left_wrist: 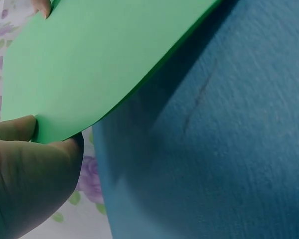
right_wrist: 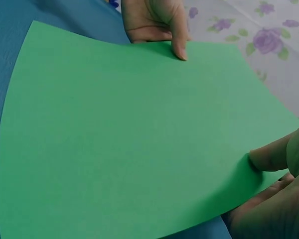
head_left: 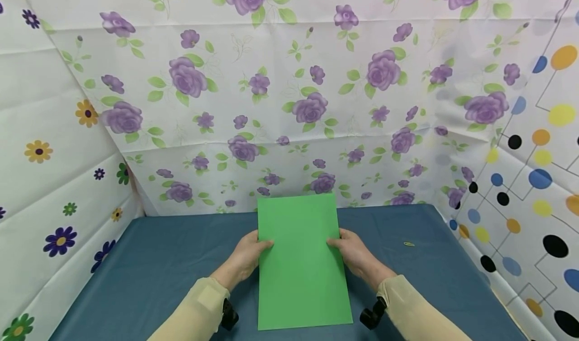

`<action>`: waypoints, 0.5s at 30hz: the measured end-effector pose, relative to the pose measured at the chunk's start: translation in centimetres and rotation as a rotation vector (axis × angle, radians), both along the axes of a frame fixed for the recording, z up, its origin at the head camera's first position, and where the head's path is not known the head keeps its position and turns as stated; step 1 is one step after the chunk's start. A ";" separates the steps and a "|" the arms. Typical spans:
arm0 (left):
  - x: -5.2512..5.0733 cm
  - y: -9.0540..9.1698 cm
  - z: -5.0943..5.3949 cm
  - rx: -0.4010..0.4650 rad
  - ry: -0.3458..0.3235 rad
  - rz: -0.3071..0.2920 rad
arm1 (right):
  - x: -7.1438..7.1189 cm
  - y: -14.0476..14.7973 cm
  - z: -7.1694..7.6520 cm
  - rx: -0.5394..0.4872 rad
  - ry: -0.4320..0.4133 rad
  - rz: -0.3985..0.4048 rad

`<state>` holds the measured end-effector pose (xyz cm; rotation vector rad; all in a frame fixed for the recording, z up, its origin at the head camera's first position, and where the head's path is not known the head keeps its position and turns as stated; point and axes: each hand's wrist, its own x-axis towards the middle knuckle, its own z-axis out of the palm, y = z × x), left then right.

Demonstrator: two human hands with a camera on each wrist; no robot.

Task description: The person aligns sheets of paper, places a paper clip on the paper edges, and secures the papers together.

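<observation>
A plain green sheet of paper (head_left: 300, 270) is held up over the blue table, its long sides running away from the person. My left hand (head_left: 246, 255) pinches its left edge, thumb on the face and the other fingers behind. On the opposite edge my right hand (head_left: 357, 255) grips in the same way. The right wrist view shows the green sheet (right_wrist: 124, 134) bowed slightly between both hands, the right thumb (right_wrist: 271, 154) pressing its face. From the left wrist, the sheet's lower edge stands apart from the tabletop and casts a shadow there.
A yellow paper clip (head_left: 409, 244) lies on the blue tabletop (head_left: 172, 260), to the right of the right hand. Behind the table hangs a cloth with purple roses (head_left: 309, 108). Patterned cloths also enclose the left and right sides.
</observation>
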<state>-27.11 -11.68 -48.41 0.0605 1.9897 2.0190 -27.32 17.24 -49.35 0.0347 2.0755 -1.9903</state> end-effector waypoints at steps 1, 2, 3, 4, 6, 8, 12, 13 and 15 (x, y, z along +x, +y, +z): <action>-0.1 0.0 -0.1 -0.004 -0.003 0.000 | -0.1 0.0 -0.1 -0.001 -0.004 -0.002; -0.1 -0.1 -0.2 -0.007 -0.006 0.001 | -0.2 0.1 -0.3 -0.001 -0.007 -0.001; -0.1 -0.1 -0.4 -0.012 -0.008 0.001 | -0.3 0.2 -0.4 0.004 -0.006 0.003; -0.2 -0.2 -0.5 -0.014 -0.010 0.000 | -0.3 0.2 -0.5 0.007 -0.005 0.006; -0.2 -0.2 -0.7 -0.017 -0.016 -0.005 | -0.4 0.4 -0.7 0.015 -0.002 0.007; -0.2 -0.3 -1.0 -0.019 -0.017 -0.013 | -0.4 0.6 -1.0 0.024 0.009 0.005; -0.2 -0.5 -1.3 -0.025 -0.017 -0.027 | -0.3 0.9 -1.7 0.039 0.025 -0.006; -0.3 -0.6 -1.4 -0.026 -0.017 -0.030 | -0.3 1.0 -1.8 0.041 0.029 -0.004; -0.3 -0.7 -1.6 -0.032 -0.020 -0.031 | -0.3 1.2 -2.0 0.043 0.034 0.004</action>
